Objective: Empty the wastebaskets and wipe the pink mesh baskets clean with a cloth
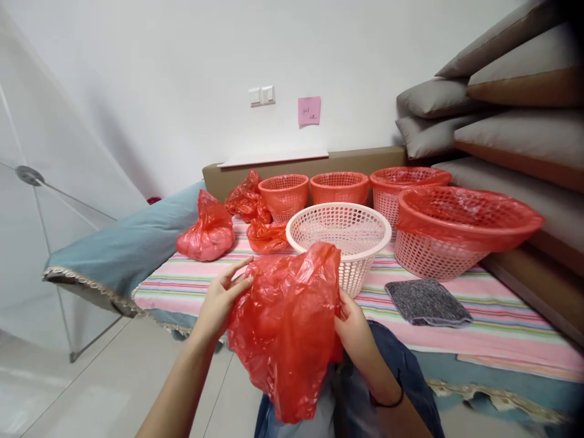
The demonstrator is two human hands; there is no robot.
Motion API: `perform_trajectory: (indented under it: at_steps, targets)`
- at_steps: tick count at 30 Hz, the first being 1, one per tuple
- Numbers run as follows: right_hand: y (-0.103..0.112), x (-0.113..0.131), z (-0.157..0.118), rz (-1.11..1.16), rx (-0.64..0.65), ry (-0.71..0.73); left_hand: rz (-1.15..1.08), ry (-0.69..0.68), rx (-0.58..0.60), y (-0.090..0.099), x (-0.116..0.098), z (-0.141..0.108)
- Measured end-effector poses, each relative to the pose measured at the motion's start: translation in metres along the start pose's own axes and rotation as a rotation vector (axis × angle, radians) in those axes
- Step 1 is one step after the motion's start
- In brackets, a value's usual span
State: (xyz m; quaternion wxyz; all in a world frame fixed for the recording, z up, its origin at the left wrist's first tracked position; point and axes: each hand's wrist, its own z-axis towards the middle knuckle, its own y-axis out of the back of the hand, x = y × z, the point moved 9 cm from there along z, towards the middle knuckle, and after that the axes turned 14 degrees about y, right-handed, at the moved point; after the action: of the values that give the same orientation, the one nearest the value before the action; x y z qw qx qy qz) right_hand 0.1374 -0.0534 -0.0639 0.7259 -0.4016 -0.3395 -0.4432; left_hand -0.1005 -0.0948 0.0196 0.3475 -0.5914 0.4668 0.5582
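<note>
A crumpled red plastic bag hangs between my two hands, above my lap. My left hand has hold of its left side, with the fingers partly curled and some tips hidden by the film. On the other side, my right hand pinches the bag's right edge. Just behind the bag stands an unlined white plastic basket, its lower left part covered from view. A folded dark grey cloth lies to the right of my right hand.
Lined baskets stand behind: two small ones and two larger ones at right. A filled red bag and more red bags sit at left on the striped cloth. Stacked cushions rise at right.
</note>
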Motion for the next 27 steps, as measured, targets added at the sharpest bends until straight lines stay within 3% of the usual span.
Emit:
perform_trajectory:
  at_steps: [3,4,6,7,9,12,16,20,24,27]
  targets:
    - [0.020,0.017,0.002,-0.205,-0.119,-0.015,0.152,-0.236,-0.287,0.006,-0.018,-0.031]
    - [0.025,0.027,0.004,-0.290,-0.163,0.004,0.200,-0.324,-0.320,0.000,-0.026,-0.045]
    - [0.027,0.047,0.008,-0.411,-0.179,0.039,0.275,-0.394,-0.188,-0.027,-0.030,-0.065]
    - [0.025,0.054,0.011,-0.439,-0.160,0.055,0.317,-0.371,-0.100,-0.043,-0.027,-0.071]
    - [0.023,0.065,0.018,-0.463,-0.123,0.084,0.377,-0.295,-0.056,-0.058,-0.020,-0.075]
    - [0.037,0.077,0.026,-0.469,-0.116,0.113,0.308,-0.167,-0.058,-0.055,-0.013,-0.060]
    - [0.074,0.089,0.036,-0.504,-0.108,0.114,-0.028,0.003,0.175,-0.044,-0.009,-0.029]
    - [0.096,0.088,0.041,-0.511,0.010,0.088,-0.216,0.003,0.125,-0.022,-0.006,-0.009]
    - [0.099,0.095,0.031,-0.554,0.097,0.105,-0.033,-0.032,0.144,-0.028,0.007,-0.004]
    - [0.090,0.135,0.012,-0.765,0.103,0.317,0.264,-0.133,0.149,-0.040,0.011,-0.007]
